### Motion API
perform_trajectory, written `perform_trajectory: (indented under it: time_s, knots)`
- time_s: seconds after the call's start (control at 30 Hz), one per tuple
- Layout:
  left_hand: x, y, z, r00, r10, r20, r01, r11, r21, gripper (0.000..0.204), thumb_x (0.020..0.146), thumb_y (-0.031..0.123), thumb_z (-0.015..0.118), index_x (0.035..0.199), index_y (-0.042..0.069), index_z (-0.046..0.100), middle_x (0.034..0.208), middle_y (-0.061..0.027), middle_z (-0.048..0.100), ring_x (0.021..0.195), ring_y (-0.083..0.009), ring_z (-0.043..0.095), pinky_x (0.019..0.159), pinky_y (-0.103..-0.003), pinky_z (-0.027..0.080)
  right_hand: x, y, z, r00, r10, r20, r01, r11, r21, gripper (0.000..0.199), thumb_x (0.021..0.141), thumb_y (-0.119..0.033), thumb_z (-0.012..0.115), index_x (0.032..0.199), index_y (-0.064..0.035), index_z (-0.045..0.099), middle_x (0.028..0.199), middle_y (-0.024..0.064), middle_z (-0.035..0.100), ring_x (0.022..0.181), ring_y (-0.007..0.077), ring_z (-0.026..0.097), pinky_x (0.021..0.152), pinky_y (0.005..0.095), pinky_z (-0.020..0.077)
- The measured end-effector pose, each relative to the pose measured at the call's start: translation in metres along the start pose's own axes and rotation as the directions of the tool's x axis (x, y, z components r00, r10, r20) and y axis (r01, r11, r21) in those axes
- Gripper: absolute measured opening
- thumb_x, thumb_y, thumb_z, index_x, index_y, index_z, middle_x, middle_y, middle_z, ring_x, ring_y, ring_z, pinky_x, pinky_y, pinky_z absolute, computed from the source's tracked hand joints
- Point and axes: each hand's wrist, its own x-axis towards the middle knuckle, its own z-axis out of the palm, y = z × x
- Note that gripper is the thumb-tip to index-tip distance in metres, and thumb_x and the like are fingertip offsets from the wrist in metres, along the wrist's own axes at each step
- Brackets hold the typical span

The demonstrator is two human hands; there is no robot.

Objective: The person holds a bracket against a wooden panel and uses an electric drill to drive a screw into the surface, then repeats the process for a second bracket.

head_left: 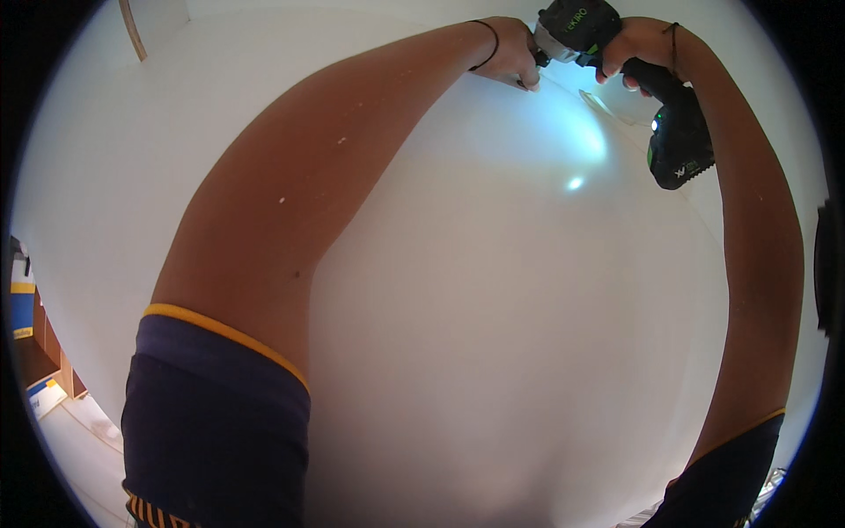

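A black and green cordless drill point(656, 106) is held up against a white wall panel point(493, 290) near the top of the view. My right hand point(641, 48) grips its handle, with the battery pack hanging below. My left hand point(513, 55) is closed at the drill's nose, where the bit meets the panel; the bit itself is hidden. The drill's lamp throws a bluish patch of light point(585, 141) on the white surface. Both my arms reach up from the lower edge, in dark sleeves with yellow trim.
The white panel fills most of the view. A wooden strip point(134, 31) shows at the top left. At the lower left, blue and yellow objects point(22, 304) and a pale floor point(75, 440) are visible. A dark object point(827, 264) sits at the right edge.
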Motion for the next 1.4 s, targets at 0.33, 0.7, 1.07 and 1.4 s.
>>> perform_trajectory:
  time_s: [0.33, 0.7, 1.07, 1.4]
  knots:
    - [-0.001, -0.005, 0.008, 0.994, 0.047, -0.103, -0.058, 0.993, -0.106, 0.038, 0.061, 0.030, 0.083, 0.088, 0.007, 0.069, 0.092, -0.0090, 0.068, 0.084, -0.0248, 0.063, 0.077, -0.037, 0.048, -0.007, 0.002, 0.005, 0.997, -0.056, -0.055, 0.057, 0.998, 0.016, 0.034, 0.060, -0.019, 0.069, 0.088, -0.0001, 0.069, 0.069, 0.0076, 0.062, 0.052, 0.0139, 0.054, 0.046, 0.0324, 0.0493]
    - [0.002, 0.005, -0.003, 1.000, 0.016, 0.024, -0.013, 0.991, -0.133, 0.034, 0.063, 0.031, 0.082, 0.085, 0.006, 0.073, 0.090, -0.0087, 0.070, 0.080, -0.0217, 0.064, 0.074, -0.037, 0.048, -0.006, 0.003, 0.001, 0.999, -0.002, -0.055, 0.003, 1.000, 0.005, 0.036, 0.058, -0.020, 0.069, 0.088, 0.0005, 0.070, 0.068, 0.0088, 0.062, 0.051, 0.0151, 0.055, 0.044, 0.0328, 0.0490]
    - [0.045, -0.049, 0.002, 0.876, 0.455, 0.163, -0.483, 0.818, 0.312, 0.010, 0.078, 0.010, 0.058, 0.073, 0.002, 0.059, 0.106, -0.0064, 0.071, 0.075, -0.0239, 0.059, 0.068, -0.035, 0.046, -0.011, -0.013, 0.004, 0.998, 0.004, -0.060, -0.006, 0.999, -0.040, 0.033, 0.058, -0.018, 0.068, 0.086, -0.0001, 0.070, 0.066, 0.0079, 0.061, 0.051, 0.0144, 0.055, 0.045, 0.0314, 0.0483]
    - [-0.033, -0.008, -0.018, 0.945, 0.313, 0.094, -0.325, 0.933, 0.155, 0.020, 0.083, 0.017, 0.061, 0.097, 0.005, 0.067, 0.099, -0.0123, 0.065, 0.093, -0.0298, 0.060, 0.081, -0.037, 0.047, -0.022, -0.009, 0.006, 0.993, -0.119, -0.019, 0.118, 0.991, -0.062, 0.028, 0.058, -0.017, 0.068, 0.082, -0.0036, 0.069, 0.068, 0.0046, 0.063, 0.051, 0.0128, 0.055, 0.047, 0.0303, 0.0480]
